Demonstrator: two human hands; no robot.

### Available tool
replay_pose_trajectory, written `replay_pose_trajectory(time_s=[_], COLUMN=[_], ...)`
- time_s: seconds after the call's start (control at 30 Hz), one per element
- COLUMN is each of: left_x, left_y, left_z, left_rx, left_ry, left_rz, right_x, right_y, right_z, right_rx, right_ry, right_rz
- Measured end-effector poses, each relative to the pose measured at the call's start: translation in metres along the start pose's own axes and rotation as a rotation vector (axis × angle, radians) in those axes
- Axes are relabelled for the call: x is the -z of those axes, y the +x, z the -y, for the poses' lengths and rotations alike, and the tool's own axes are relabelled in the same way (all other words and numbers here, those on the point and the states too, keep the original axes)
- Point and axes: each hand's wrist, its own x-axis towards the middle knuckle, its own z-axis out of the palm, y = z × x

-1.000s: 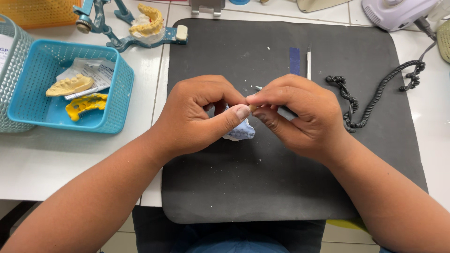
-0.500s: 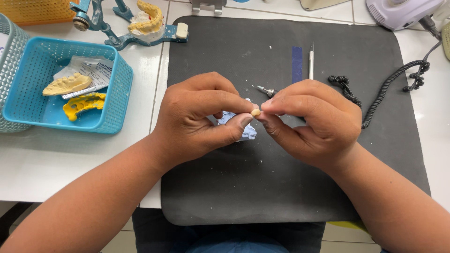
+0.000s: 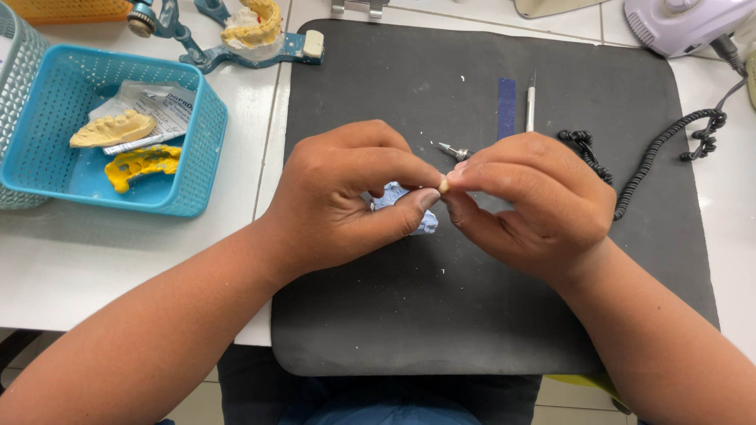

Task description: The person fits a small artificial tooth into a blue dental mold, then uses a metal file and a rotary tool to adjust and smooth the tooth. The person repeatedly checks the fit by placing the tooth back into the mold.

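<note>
Your left hand [image 3: 346, 197] and right hand [image 3: 528, 205] met fingertip to fingertip above the dark work mat [image 3: 472, 315], and between them you pinched a tiny pale tooth-like piece [image 3: 444, 186], thumb and forefinger of each hand closed narrowly on it. Just under and behind that pinch, half hidden by your left fingers, sat a pale blue lump [image 3: 402, 206] (whether your left hand held it or it lay on the mat could not be told). Just beyond the pinch, a small metal bur tip [image 3: 453, 150] stuck out from behind your right knuckles. Farther out from the grip lay a blue strip [image 3: 506, 106] and a thin white-handled tool [image 3: 530, 102], side by side on the mat. To the right of your right hand, a coiled black cord [image 3: 654, 157] ran across the mat's edge toward a pale lilac machine [image 3: 677, 24]. Well to the left of the grip stood a blue plastic basket [image 3: 201, 169] on the white table, and in it were a cream dental cast [image 3: 112, 129], a yellow dental cast [image 3: 140, 164] and a clear packet [image 3: 157, 106]. Beyond the basket, a blue-grey articulator [image 3: 236, 35] carried another yellowish cast.
</note>
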Motion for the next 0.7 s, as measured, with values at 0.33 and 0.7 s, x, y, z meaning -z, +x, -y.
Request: replay_pose_trajectory(time_s=[0.33,0.7], left_x=[0.008,-0.012], left_y=[0.009,0.006], left_z=[0.014,-0.005], left_rx=[0.331,0.203], left_ry=[0.381,0.129], left_rz=[0.289,0.144], right_x=[-0.002,0.023], right_y=[-0.008,-0.005], right_z=[-0.014,-0.001], right_rx=[-0.297,-0.291], right_ry=[0.075,0.209], right_rz=[0.24,0.231])
